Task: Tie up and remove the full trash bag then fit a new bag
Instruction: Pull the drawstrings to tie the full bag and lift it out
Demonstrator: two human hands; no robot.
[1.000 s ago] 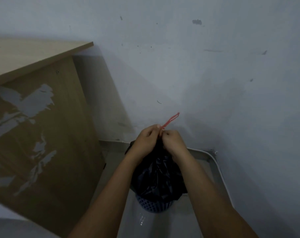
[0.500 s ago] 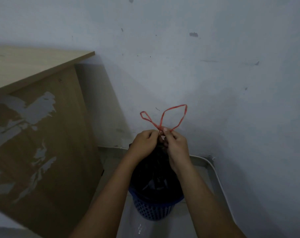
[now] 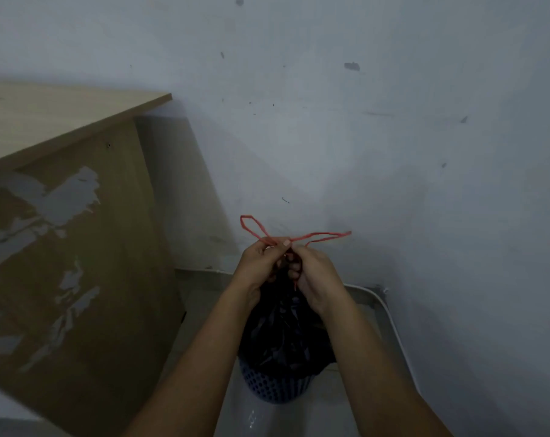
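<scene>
At six o'clock, nearest the camera, the blue mesh bin is seen on the floor, with the black bag bulging upright out of it. The bag's gathered neck is held directly above the bin, its long axis running vertically up into the hands. The neck is closed on by the left hand from nine o'clock and by the right hand from three o'clock, and the red drawstring is pinched by both. Neither hand is nearer. Two red loops are splayed toward eleven and two o'clock, so the knot is judged unfinished. Beyond, a worn desk and a marked wall are seen.
</scene>
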